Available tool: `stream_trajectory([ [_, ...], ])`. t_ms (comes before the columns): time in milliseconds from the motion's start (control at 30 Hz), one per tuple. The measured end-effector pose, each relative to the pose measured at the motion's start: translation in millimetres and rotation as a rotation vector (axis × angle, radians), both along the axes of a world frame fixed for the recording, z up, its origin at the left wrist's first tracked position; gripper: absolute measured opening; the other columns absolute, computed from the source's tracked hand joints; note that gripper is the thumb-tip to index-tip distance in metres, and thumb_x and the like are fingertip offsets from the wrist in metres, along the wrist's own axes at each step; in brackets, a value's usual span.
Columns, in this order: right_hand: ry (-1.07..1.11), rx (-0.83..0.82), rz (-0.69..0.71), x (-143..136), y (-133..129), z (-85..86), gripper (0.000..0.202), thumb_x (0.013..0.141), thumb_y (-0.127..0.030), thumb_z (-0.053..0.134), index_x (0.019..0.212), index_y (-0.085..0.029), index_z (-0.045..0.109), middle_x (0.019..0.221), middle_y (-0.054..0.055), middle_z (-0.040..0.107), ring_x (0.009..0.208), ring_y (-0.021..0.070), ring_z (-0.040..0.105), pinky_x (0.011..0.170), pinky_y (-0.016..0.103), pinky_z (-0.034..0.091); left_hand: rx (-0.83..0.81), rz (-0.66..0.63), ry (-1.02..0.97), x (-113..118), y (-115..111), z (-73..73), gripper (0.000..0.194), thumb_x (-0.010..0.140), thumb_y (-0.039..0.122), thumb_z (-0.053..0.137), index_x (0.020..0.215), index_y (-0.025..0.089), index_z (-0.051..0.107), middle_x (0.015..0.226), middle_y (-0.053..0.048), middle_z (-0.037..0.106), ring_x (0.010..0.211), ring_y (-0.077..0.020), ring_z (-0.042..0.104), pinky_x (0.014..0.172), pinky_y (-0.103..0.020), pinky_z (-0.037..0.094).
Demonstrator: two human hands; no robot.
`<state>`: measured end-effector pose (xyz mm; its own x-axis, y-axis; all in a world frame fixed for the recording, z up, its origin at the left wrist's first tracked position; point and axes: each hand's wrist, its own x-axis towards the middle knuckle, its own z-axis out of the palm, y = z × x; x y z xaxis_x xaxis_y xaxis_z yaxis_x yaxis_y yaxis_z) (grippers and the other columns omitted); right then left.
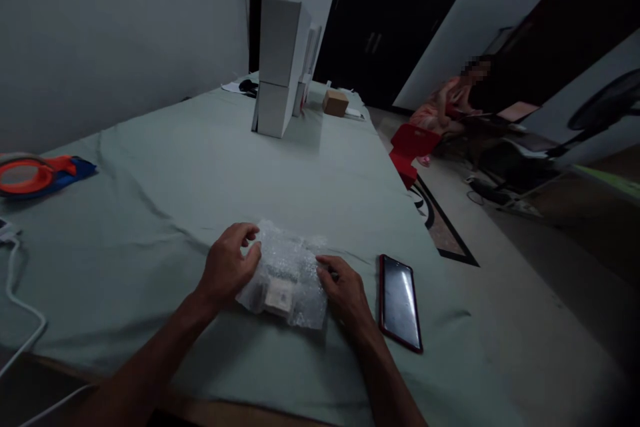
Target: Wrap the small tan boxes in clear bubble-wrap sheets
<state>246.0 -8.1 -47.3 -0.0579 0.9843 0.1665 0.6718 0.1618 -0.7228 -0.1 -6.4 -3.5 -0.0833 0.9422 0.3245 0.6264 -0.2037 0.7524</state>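
A sheet of clear bubble wrap [286, 257] lies on the green tablecloth at the front middle. Near the sheet's front edge is a small pale box [279, 296], which looks to be on or under the plastic; I cannot tell which. My left hand [231, 263] is at the wrap's left edge, fingers curved and apart from the thumb. At the right edge is my right hand [344, 285], its thumb and fingers close on the wrap's border, with a small gap between them.
A phone [401, 302] lies right of my right hand. An orange tape dispenser [37, 175] and white cable [15, 287] are at the left. Farther back stand white boxes [277, 67] and a brown box [335, 103]. A person [445, 103] sits beyond the red chair [413, 143].
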Motion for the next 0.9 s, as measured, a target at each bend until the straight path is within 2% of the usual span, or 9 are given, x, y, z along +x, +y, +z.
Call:
stream_trajectory([
  [100, 0.007, 0.002, 0.019, -0.1, -0.1, -0.5, 0.027, 0.084, -0.028, 0.049, 0.1, -0.02, 0.069, 0.101, 0.007, 0.071, 0.092, 0.0212, 0.065, 0.083, 0.034, 0.049, 0.102, -0.256, 0.186, 5.4, -12.4, 8.7, 0.024, 0.085, 0.024, 0.049, 0.104, 0.016, 0.061, 0.099, -0.007, 0.067, 0.095, -0.0218, 0.058, 0.082, -0.034, 0.046],
  [200, 0.009, 0.011, 0.028, -0.5, -0.4, -0.9, 0.025, 0.085, -0.028, 0.049, 0.098, -0.02, 0.069, 0.101, 0.007, 0.071, 0.093, 0.0209, 0.065, 0.083, 0.034, 0.049, 0.032, -0.382, 0.363, 8.7, -15.7, 6.8, 0.033, 0.088, 0.026, 0.05, 0.118, 0.015, 0.057, 0.105, -0.01, 0.067, 0.099, -0.0253, 0.057, 0.089, -0.041, 0.045],
  [300, 0.008, 0.022, 0.033, -0.7, -1.0, -0.8, 0.023, 0.084, -0.027, 0.05, 0.096, -0.02, 0.068, 0.099, 0.006, 0.071, 0.093, 0.0207, 0.065, 0.084, 0.034, 0.049, -0.03, -0.421, 0.468, 8.2, -16.3, 4.5, 0.034, 0.09, 0.026, 0.049, 0.121, 0.015, 0.056, 0.097, -0.01, 0.068, 0.094, -0.0256, 0.058, 0.086, -0.042, 0.044],
  [400, 0.005, 0.028, 0.036, -0.8, -1.6, 0.0, 0.022, 0.085, -0.026, 0.049, 0.095, -0.02, 0.068, 0.099, 0.006, 0.071, 0.093, 0.0202, 0.065, 0.084, 0.033, 0.049, -0.046, -0.454, 0.467, 4.8, -23.9, 10.2, 0.031, 0.092, 0.026, 0.047, 0.12, 0.016, 0.057, 0.089, -0.007, 0.066, 0.088, -0.0237, 0.057, 0.083, -0.04, 0.043],
  [500, 0.003, 0.027, 0.04, -0.9, -1.6, 0.7, 0.022, 0.085, -0.025, 0.049, 0.094, -0.02, 0.068, 0.097, 0.006, 0.07, 0.091, 0.0194, 0.065, 0.084, 0.032, 0.048, -0.062, -0.494, 0.476, 1.8, -43.9, 19.6, 0.025, 0.094, 0.026, 0.044, 0.111, 0.019, 0.06, 0.087, -0.006, 0.063, 0.086, -0.0235, 0.055, 0.082, -0.039, 0.041],
  [600, 0.0, 0.024, 0.038, -0.4, -1.0, 0.3, 0.021, 0.085, -0.026, 0.049, 0.093, -0.02, 0.068, 0.096, 0.005, 0.07, 0.09, 0.0194, 0.064, 0.082, 0.032, 0.048, -0.155, -0.613, 0.499, 1.7, -72.5, 23.1, 0.018, 0.093, 0.024, 0.044, 0.094, 0.02, 0.062, 0.086, -0.006, 0.062, 0.085, -0.0235, 0.054, 0.079, -0.038, 0.039],
  [667, -0.004, 0.02, 0.035, 0.8, -0.7, -0.5, 0.021, 0.084, -0.026, 0.05, 0.093, -0.02, 0.068, 0.095, 0.005, 0.07, 0.089, 0.0195, 0.064, 0.082, 0.032, 0.048, -0.211, -0.705, 0.531, 2.5, -90.5, 20.8, 0.017, 0.092, 0.025, 0.046, 0.083, 0.02, 0.06, 0.084, -0.005, 0.063, 0.085, -0.0236, 0.054, 0.078, -0.038, 0.039],
  [767, -0.015, 0.02, 0.035, 3.1, -0.6, -1.8, 0.02, 0.082, -0.025, 0.053, 0.095, -0.02, 0.068, 0.095, 0.005, 0.069, 0.088, 0.0196, 0.064, 0.081, 0.033, 0.048, -0.332, -0.772, 0.554, 2.0, -106.6, 12.8, 0.018, 0.092, 0.023, 0.046, 0.08, 0.02, 0.059, 0.083, -0.004, 0.065, 0.083, -0.022, 0.056, 0.077, -0.036, 0.04],
  [900, -0.038, 0.048, 0.057, 3.8, -1.1, -1.4, 0.02, 0.079, -0.023, 0.053, 0.092, -0.021, 0.068, 0.098, 0.005, 0.068, 0.091, 0.0193, 0.063, 0.084, 0.033, 0.047, -0.356, -0.708, 0.557, -1.9, -103.9, -1.1, 0.02, 0.093, 0.022, 0.044, 0.078, 0.021, 0.058, 0.079, -0.003, 0.066, 0.077, -0.0206, 0.06, 0.072, -0.032, 0.041],
])
